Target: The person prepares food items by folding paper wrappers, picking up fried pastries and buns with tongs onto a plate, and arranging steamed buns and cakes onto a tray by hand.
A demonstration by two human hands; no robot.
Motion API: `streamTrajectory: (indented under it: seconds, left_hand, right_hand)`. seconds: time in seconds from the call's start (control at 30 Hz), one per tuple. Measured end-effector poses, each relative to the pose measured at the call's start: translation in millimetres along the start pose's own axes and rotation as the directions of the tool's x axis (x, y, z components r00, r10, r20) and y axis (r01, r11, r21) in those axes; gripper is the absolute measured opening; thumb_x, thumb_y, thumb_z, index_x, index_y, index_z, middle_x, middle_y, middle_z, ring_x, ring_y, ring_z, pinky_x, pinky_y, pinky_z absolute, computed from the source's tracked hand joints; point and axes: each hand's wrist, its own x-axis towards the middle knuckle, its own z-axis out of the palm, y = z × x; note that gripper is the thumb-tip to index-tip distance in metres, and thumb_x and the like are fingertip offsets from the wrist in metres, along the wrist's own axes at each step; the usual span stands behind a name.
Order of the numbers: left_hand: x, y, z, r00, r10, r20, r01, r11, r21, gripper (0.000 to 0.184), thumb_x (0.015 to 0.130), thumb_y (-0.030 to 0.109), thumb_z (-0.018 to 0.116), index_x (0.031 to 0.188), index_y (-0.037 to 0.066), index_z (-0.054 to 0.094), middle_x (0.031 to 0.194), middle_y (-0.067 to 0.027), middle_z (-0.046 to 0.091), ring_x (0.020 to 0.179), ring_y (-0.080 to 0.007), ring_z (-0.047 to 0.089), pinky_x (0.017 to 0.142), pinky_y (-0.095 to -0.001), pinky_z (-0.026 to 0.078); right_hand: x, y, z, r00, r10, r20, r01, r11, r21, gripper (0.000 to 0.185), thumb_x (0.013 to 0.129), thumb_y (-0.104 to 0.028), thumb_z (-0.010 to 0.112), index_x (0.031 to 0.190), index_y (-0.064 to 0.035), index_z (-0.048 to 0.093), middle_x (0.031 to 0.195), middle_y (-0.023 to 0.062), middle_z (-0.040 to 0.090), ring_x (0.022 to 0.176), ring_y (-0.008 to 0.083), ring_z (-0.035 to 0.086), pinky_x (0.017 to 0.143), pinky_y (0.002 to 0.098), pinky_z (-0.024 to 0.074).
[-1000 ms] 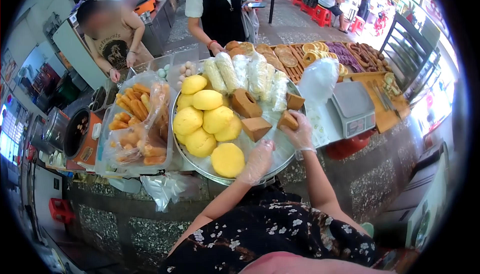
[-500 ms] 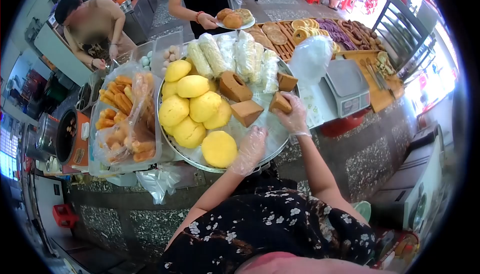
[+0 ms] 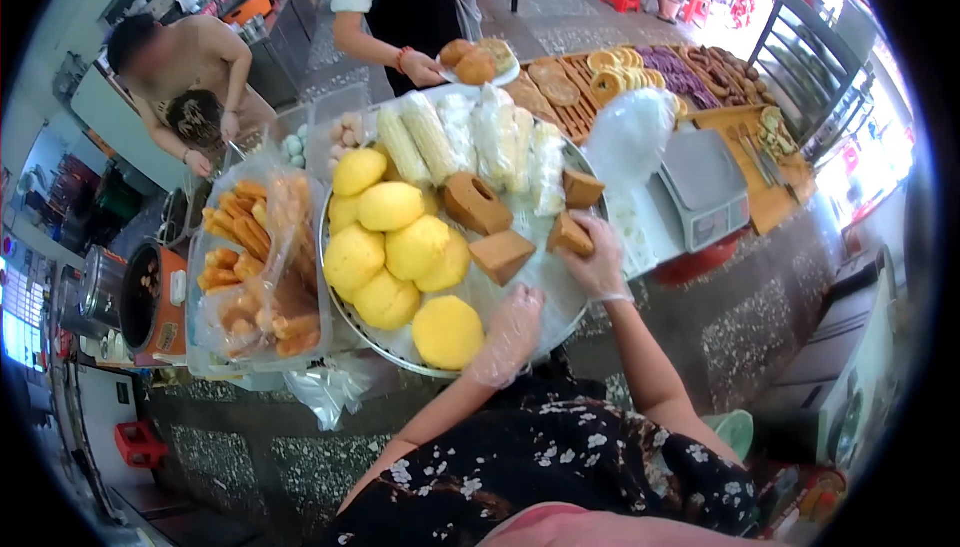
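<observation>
My right hand (image 3: 596,259), in a clear plastic glove, grips a piece of brown steamed cake (image 3: 569,234) at the right side of a round metal tray (image 3: 352,319). My left hand (image 3: 511,335), also gloved, is loosely closed over the tray's near side, with nothing visible in its fingers. To its left lies a flat yellow bun (image 3: 447,332), beside a pile of round yellow buns (image 3: 390,207). More brown cake (image 3: 501,256) sits ahead of it, including a wedge with a hollow (image 3: 476,204). Plastic-wrapped corn cobs (image 3: 430,147) line the far side.
A plastic tub (image 3: 200,332) of fried dough sticks (image 3: 240,219) stands left, a weighing scale (image 3: 705,197) right. Plastic bags (image 3: 632,132) lie between tray and scale. Across the table a person holds a plate (image 3: 508,74) of food. Another person (image 3: 195,77) works at far left.
The view has shifted, so the table appears slightly lower and further right. My right hand keeps hold of the brown cake; my left hand stays near the flat yellow bun.
</observation>
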Motion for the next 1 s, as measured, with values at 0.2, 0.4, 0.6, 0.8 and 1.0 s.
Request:
streamTrajectory:
  seconds: [0.2,0.4,0.6,0.8,1.0]
  left_hand:
    - [0,4,-4,0.999,0.017,-0.027,-0.017,1.0,-0.005,0.01,0.083,0.001,0.047,0.09,0.003,0.054,0.086,-0.0192,0.053,0.079,-0.0363,0.059,0.07,-0.0433,0.051]
    - [1,1,3,1.0,-0.003,-0.018,0.003,1.0,-0.001,0.011,0.083,0.002,0.048,0.092,0.004,0.054,0.088,-0.018,0.053,0.081,-0.0356,0.06,0.069,-0.0425,0.051]
    - [3,6,0,0.995,-0.075,0.062,0.078,0.996,-0.045,0.016,0.085,0.004,0.046,0.098,0.004,0.056,0.092,-0.0183,0.055,0.086,-0.0352,0.059,0.074,-0.0424,0.05]
    - [8,6,-1,0.995,-0.076,0.067,0.077,0.997,-0.013,0.018,0.086,0.005,0.045,0.1,0.003,0.057,0.094,-0.0194,0.055,0.087,-0.036,0.057,0.077,-0.043,0.048]
    - [17,14,-2,0.973,-0.226,0.045,0.224,0.974,0.034,0.01,0.088,0.012,0.056,0.095,0.006,0.059,0.086,-0.0146,0.058,0.081,-0.0341,0.06,0.068,-0.0432,0.05]
  right_hand:
    - [2,-6,-5,1.0,-0.001,-0.005,0.001,1.0,0.002,0.053,0.064,-0.014,0.078,0.113,-0.0069,0.059,0.113,0.0142,0.063,0.107,0.0344,0.057,0.094,0.0417,0.0447]
    - [3,-5,-6,1.0,0.0,-0.006,0.0,1.0,0.02,0.053,0.063,-0.013,0.077,0.113,-0.0069,0.059,0.11,0.0142,0.063,0.105,0.0346,0.058,0.092,0.0418,0.0456]
    - [4,-1,-5,1.0,0.029,0.012,-0.03,0.998,0.049,0.054,0.064,-0.013,0.077,0.114,-0.0066,0.059,0.114,0.0147,0.062,0.105,0.0346,0.057,0.093,0.0417,0.0454]
    - [5,5,-4,1.0,0.006,0.012,-0.007,0.998,0.057,0.054,0.063,-0.014,0.076,0.114,-0.0065,0.059,0.115,0.0136,0.062,0.106,0.0342,0.057,0.093,0.0417,0.0452]
    - [5,15,-7,0.999,-0.013,0.033,0.011,0.997,0.071,0.059,0.063,-0.012,0.074,0.119,-0.0064,0.057,0.117,0.0139,0.061,0.109,0.0311,0.056,0.094,0.041,0.0441]
